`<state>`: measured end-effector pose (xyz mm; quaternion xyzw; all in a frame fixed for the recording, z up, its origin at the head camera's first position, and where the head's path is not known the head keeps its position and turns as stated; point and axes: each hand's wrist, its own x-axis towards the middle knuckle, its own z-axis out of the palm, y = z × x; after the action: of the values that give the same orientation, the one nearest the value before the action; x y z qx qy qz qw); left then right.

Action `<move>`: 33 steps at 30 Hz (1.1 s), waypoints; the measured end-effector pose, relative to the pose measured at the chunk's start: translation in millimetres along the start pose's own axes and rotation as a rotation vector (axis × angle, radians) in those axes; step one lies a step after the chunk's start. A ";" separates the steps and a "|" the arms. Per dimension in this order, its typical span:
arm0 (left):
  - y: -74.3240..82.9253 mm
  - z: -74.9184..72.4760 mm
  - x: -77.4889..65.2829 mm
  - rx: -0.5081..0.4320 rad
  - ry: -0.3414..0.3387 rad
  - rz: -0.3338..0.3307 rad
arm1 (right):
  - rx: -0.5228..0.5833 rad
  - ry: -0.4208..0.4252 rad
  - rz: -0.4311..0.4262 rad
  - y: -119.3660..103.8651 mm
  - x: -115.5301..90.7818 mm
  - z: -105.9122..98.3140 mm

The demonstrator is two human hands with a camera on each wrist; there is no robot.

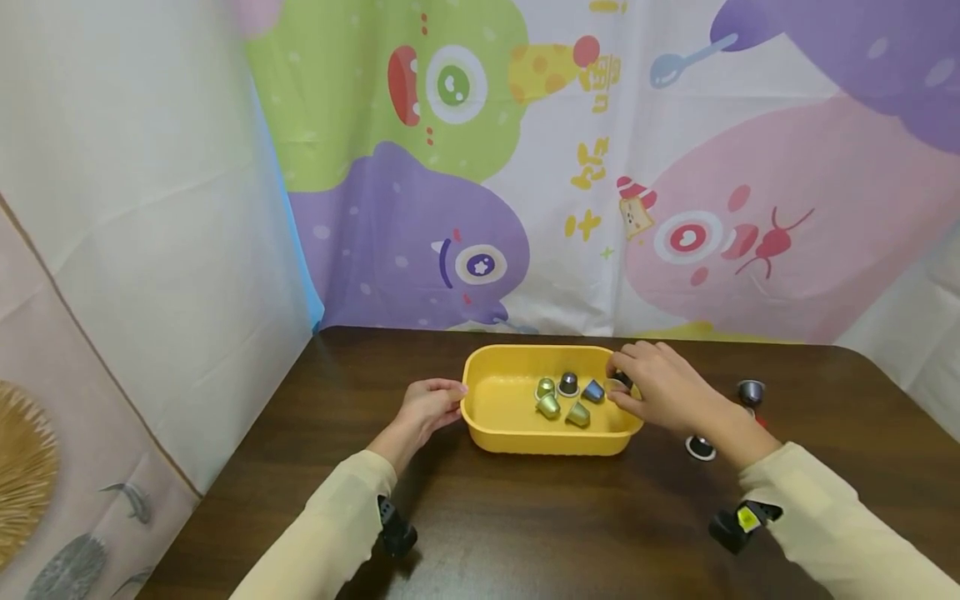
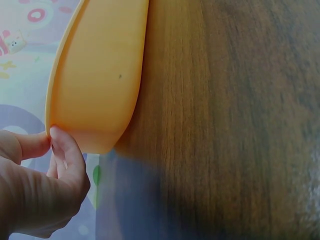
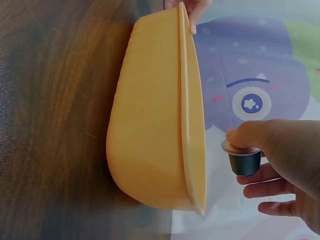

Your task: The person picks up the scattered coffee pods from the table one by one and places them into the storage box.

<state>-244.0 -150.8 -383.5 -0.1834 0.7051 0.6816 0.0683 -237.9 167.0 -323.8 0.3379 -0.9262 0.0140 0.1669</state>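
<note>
My left hand (image 1: 427,412) pinches the left rim of a yellow plastic bin (image 1: 551,443), thumb and fingertips on either side of the edge in the left wrist view. Over the bin's right end, my right hand (image 1: 667,387) holds a dark coffee capsule (image 3: 245,162) between thumb and fingers, above the rim. Inside the bin lie three green capsules (image 1: 578,414), a black capsule (image 1: 568,382) standing on its lid and a blue capsule (image 1: 593,391) on its side.
Right of the bin, on the dark wood table (image 1: 480,525), are a dark grey capsule (image 1: 751,391) and a black capsule (image 1: 701,448). Something red peeks out behind the right wrist. A cartoon-print curtain (image 1: 465,208) hangs along the table's back edge.
</note>
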 end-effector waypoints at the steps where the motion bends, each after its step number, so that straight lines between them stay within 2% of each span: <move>1: -0.3 0.0 0.3 0.000 0.001 0.003 | 0.003 -0.005 0.002 0.0 0.1 -0.3; 12: 3.7 1.3 -1.8 0.006 0.012 -0.011 | 0.017 -0.049 0.001 4.2 4.2 -2.7; 23: 0.6 0.8 -0.1 0.016 0.011 -0.022 | 0.048 -0.122 -0.008 10.5 12.7 -1.0; 33: 4.3 -0.1 -1.5 0.015 0.003 -0.032 | 0.100 -0.206 -0.075 11.9 26.7 -0.9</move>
<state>-244.0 -150.6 -379.0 -0.1950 0.7074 0.6747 0.0794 -264.3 159.7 -313.4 0.3799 -0.9233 0.0192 0.0542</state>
